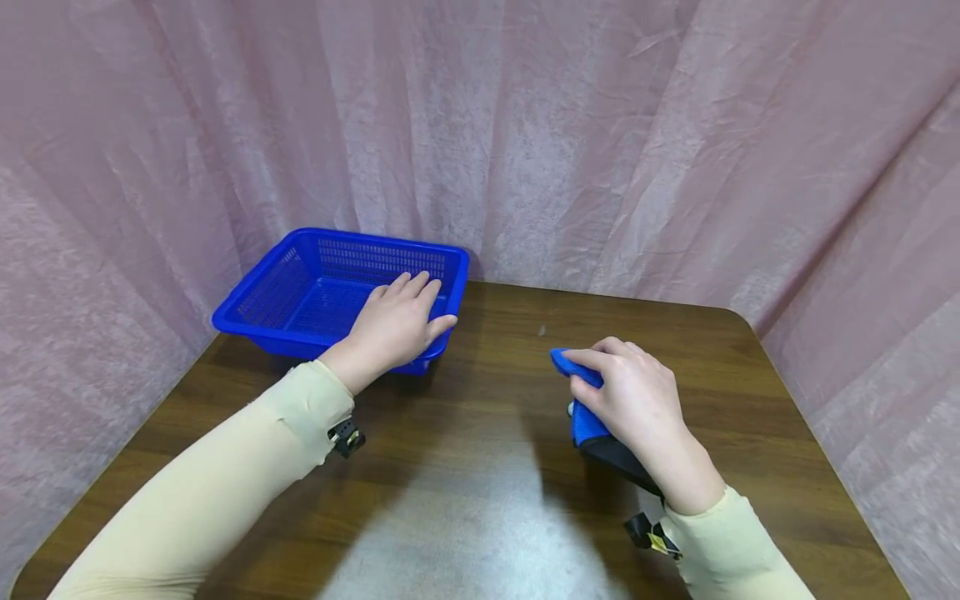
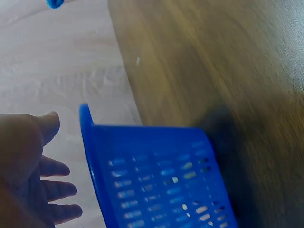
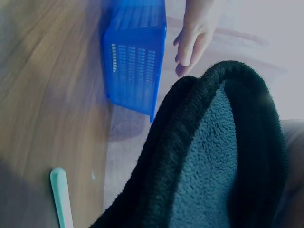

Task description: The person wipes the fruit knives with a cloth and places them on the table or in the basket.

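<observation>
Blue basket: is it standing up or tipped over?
Upright. In the head view, the blue basket sits bottom down on the brown table, with its open top facing up.

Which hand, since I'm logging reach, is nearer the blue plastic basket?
Left. The left hand is above the right end of the blue plastic basket; the right hand is away to its right, gripping blue-and-black fabric.

Pink curtains [image 1: 480,125] behind and beside a wooden table [image 1: 480,392] mark a draped booth.
</observation>
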`<state>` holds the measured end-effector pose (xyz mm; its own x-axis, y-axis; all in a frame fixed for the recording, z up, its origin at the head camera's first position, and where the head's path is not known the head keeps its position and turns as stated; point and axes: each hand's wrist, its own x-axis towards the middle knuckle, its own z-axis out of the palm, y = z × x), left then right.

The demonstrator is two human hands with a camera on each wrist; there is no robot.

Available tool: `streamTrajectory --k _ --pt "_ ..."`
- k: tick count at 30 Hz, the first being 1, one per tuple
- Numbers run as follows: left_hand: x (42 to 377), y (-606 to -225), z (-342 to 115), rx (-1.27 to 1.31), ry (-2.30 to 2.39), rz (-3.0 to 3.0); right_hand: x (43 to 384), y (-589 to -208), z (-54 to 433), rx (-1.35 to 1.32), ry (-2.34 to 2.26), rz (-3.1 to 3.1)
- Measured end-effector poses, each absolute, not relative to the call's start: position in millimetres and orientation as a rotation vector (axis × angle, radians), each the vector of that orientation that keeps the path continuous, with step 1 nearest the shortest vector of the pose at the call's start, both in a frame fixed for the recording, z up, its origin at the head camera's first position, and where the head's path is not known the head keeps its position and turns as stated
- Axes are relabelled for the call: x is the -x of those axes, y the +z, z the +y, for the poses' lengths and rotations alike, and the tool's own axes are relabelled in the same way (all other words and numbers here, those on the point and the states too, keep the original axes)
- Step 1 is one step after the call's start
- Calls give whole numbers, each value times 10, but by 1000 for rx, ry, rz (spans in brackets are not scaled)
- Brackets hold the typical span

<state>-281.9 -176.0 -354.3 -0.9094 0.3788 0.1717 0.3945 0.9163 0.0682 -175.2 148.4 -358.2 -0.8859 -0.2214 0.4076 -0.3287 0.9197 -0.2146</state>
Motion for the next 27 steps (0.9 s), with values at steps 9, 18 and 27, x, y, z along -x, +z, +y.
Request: streamTrajectory --k 9,18,27 --pt "2696 -3522 -1577 672 -123 -2829 1707 -3589 1677 -351 383 -2718" --pt "2585 -3554 -1406 723 -99 -2728 1700 -3599 1812 -319 370 -2744" --pt "2479 -3598 -1240 768 -110 -2693 1679 -3633 1931 -284 356 -2751"
